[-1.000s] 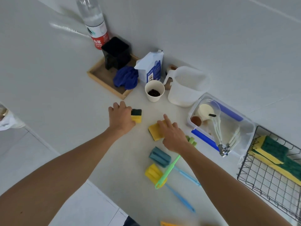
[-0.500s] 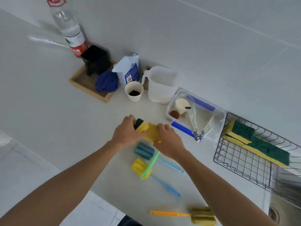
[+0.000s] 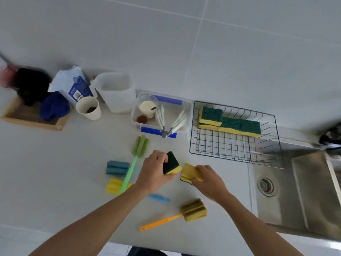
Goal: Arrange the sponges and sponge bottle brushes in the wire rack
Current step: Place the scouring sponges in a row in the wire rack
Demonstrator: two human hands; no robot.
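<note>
Nearest to the person, below the right hand (image 3: 206, 182), an orange-handled sponge brush (image 3: 193, 210) lies on the counter (image 3: 55, 172), not yet put away. The right hand is closed on a sponge with its yellow side up (image 3: 190, 171), and the left hand (image 3: 153, 174) is closed on a second sponge with its green side up (image 3: 170, 163); the two sponges are almost touching, between the hands. To the left of the left hand lie a green brush (image 3: 140, 146), a blue brush head (image 3: 117, 167) and a yellow brush head (image 3: 115, 185), so I count four brushes left to move. Farther, beyond the right hand, the wire rack (image 3: 234, 150) already has green-and-yellow sponges (image 3: 230, 123) lined along its far side. I judge the task about halfway: these two sponges go in next, then the brushes.
</note>
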